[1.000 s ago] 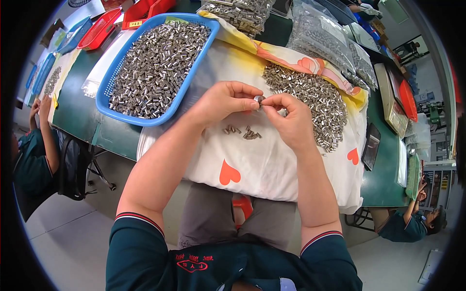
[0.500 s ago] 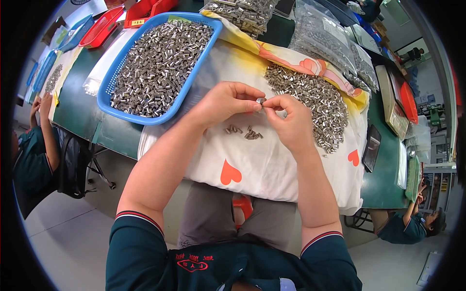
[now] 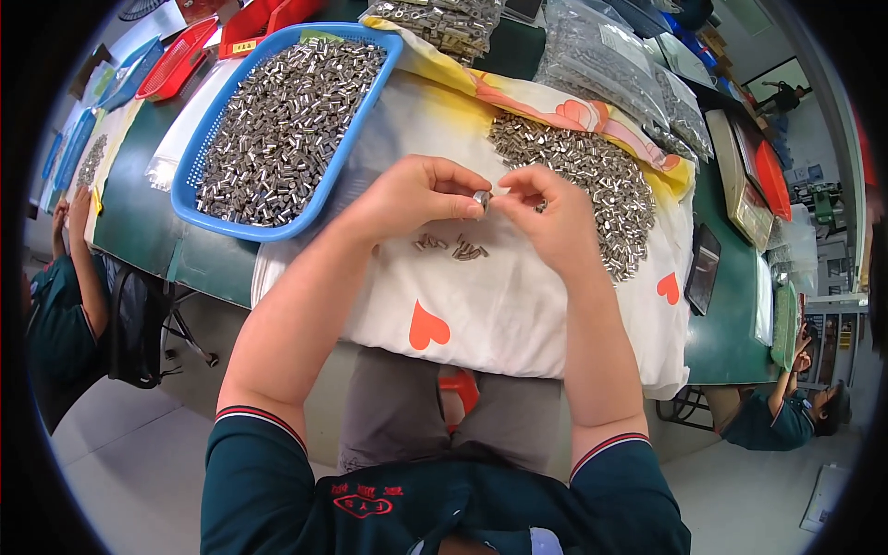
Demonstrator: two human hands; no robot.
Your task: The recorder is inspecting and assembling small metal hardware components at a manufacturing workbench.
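Observation:
Between the thumb and index finger of my left hand is a small shiny metal cylinder. My right hand faces it with curled fingers, its thumb and index tip just beside the piece. Another bit of metal shows in the curl of my right fingers. Below the hands, several loose metal cylinders lie on the white cloth with red hearts. A large heap of like cylinders spreads behind my right hand. The blue basket to the left is full of them.
Clear bags of metal parts sit at the back right, and more bagged parts at the back. A dark phone lies right of the cloth. Red trays stand far left. Co-workers sit at both sides.
My fingertips have parted slightly: the metal cylinder now sits in my left pinch, with the right fingertips drawn back a little. The whole view has shifted slightly.

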